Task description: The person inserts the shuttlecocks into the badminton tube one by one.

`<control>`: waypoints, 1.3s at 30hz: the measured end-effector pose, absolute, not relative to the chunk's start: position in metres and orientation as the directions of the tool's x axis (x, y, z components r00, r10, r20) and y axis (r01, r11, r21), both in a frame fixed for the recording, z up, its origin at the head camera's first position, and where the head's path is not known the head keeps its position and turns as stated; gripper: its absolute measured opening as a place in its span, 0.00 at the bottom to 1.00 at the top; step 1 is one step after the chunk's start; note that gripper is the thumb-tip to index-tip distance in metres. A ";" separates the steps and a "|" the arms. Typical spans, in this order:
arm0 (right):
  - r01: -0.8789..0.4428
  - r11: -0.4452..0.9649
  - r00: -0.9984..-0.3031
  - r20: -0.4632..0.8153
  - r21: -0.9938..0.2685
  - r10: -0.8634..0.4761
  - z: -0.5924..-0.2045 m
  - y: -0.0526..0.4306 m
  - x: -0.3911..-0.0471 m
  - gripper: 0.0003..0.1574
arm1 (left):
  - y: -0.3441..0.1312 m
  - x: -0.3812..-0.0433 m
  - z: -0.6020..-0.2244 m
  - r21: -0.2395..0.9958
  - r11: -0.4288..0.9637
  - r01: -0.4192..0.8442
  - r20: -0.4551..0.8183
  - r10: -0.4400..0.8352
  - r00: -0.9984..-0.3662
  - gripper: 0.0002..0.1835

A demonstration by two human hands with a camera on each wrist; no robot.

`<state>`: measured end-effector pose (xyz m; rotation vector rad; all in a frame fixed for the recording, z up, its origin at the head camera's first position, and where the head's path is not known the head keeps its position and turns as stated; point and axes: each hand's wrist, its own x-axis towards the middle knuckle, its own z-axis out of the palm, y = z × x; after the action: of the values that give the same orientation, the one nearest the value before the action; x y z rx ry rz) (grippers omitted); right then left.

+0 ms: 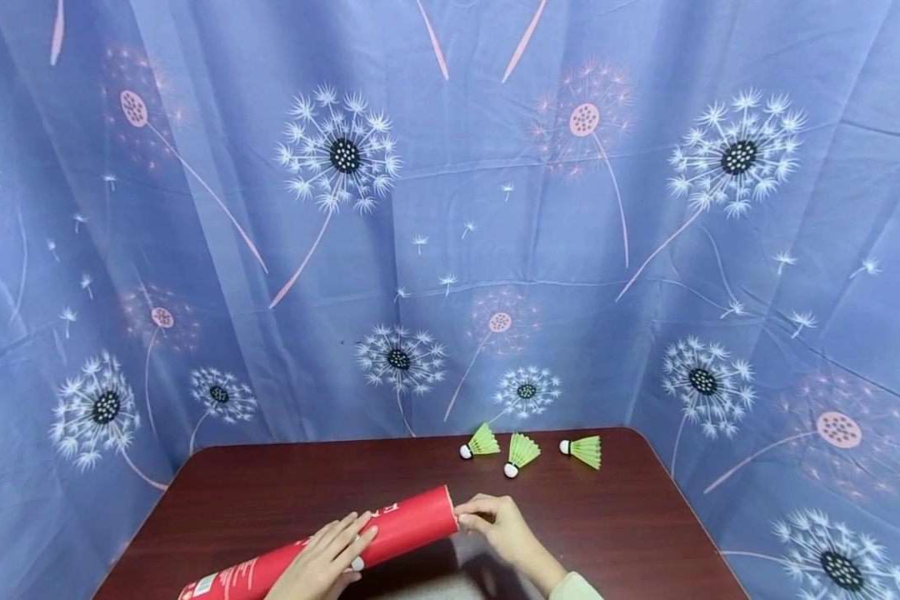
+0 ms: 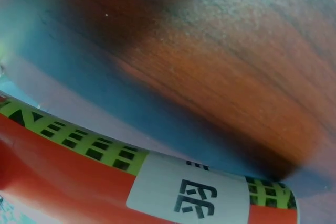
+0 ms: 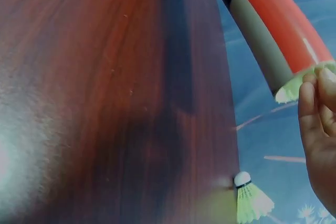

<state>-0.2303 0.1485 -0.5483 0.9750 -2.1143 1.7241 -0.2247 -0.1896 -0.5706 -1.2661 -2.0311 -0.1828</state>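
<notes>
A long red shuttlecock tube (image 1: 412, 522) is held at a slant above the table, its open end raised to the right. My left hand (image 1: 326, 557) grips the tube around its middle, fingers laid across the top. At the tube's mouth, my right hand (image 1: 501, 527) pinches the edge of a pale green shuttlecock (image 3: 290, 89) with thumb and fingertips. Most of that shuttlecock is hidden inside the tube. The left wrist view shows the tube's side (image 2: 79, 174) with a green checked band and a white label.
Three yellow-green shuttlecocks with white heads lie near the table's back edge: one at left (image 1: 482, 442), one in the middle (image 1: 522, 454), one at right (image 1: 582, 451). The dark red-brown table (image 1: 292, 483) is bordered by a blue dandelion-print curtain (image 1: 450, 208).
</notes>
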 end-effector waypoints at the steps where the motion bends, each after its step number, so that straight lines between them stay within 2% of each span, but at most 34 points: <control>1: -0.616 0.074 -0.756 0.563 -0.784 -0.335 -0.549 0.152 -0.233 0.10 | -0.190 -0.225 -0.571 -0.240 0.509 0.827 0.642 0.722 -0.259 0.30; 5: -0.599 0.127 -0.788 0.553 -0.791 -0.271 -0.550 0.171 -0.245 0.12 | -0.190 -0.226 -0.572 -0.241 0.515 0.822 0.637 0.723 -0.267 0.30; 11: -0.391 0.268 -0.917 0.398 -0.881 -0.029 -0.540 0.201 -0.263 0.10 | -0.192 -0.226 -0.570 -0.268 0.522 0.809 0.647 0.720 -0.250 0.30; 16: -0.333 0.408 -0.903 0.412 -0.850 0.120 -0.557 0.232 -0.289 0.13 | -0.196 -0.224 -0.570 -0.244 0.533 0.810 0.632 0.721 -0.284 0.30; 19: -0.304 0.452 -0.907 0.399 -0.839 0.131 -0.562 0.244 -0.297 0.18 | -0.199 -0.223 -0.571 -0.235 0.525 0.818 0.630 0.723 -0.284 0.30; 25: -0.193 0.463 -0.949 0.285 -0.865 0.136 -0.566 0.254 -0.306 0.28 | -0.202 -0.225 -0.574 -0.242 0.514 0.823 0.615 0.737 -0.280 0.32; 32: -0.136 0.501 -0.975 0.204 -0.855 0.083 -0.573 0.249 -0.311 0.36 | -0.200 -0.227 -0.577 -0.259 0.516 0.817 0.627 0.733 -0.264 0.29; 35: -0.135 0.556 -0.970 0.223 -0.820 0.094 -0.577 0.247 -0.311 0.35 | -0.198 -0.228 -0.578 -0.269 0.518 0.812 0.628 0.734 -0.260 0.29; 39: -0.159 0.592 -0.951 0.284 -0.790 0.124 -0.578 0.244 -0.309 0.30 | -0.198 -0.229 -0.578 -0.265 0.519 0.812 0.632 0.730 -0.260 0.28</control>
<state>-0.3091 0.2438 -0.5782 0.0286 -2.5139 1.2933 -0.2287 -0.1979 -0.5777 -1.2525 -2.0369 -0.1464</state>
